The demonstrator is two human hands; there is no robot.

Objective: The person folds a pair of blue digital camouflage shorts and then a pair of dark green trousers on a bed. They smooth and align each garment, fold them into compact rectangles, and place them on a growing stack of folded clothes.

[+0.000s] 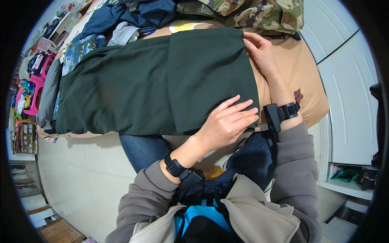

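Note:
A dark green garment [115, 88], apparently a pair of trousers, is spread lengthwise across the bed in front of me. Its right part is doubled over into a broad flap [209, 66], whose edge crosses the middle of the cloth. My left hand [229, 123] rests on the near right corner of this flap, palm down with fingers spread. At the far right corner, my right hand [259, 51] pinches the folded edge between thumb and fingers. Both wrists wear black straps with small boxes. The underside of the fold is hidden.
Behind the garment lie navy cloth [146, 15], camouflage clothing [267, 15] and a pale grey piece [124, 33]. A rolled grey garment [50, 94] sits at the bed's left end. White cabinet doors [349, 91] stand close on the right. A pink stool [38, 91] is beyond the left end.

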